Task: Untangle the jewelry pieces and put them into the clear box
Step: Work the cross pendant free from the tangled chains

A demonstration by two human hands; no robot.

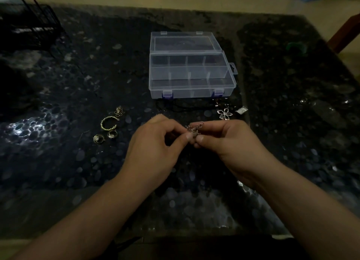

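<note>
Both hands are raised a little above the dark table, and between them is a small tangled silver jewelry piece (193, 130). The left hand (155, 142) pinches its left end with thumb and forefinger, and the right hand (224, 140) pinches its right end in the same way, so both are equally near. The long axis of the piece runs from left to right, from one hand to the other. The clear box (191, 88) stands open straight ahead, beyond the hands, and its compartments look empty. I judge the hands must pull outward, away from each other.

clear plastic box (191, 84), glossy stone table (78, 84)
</note>
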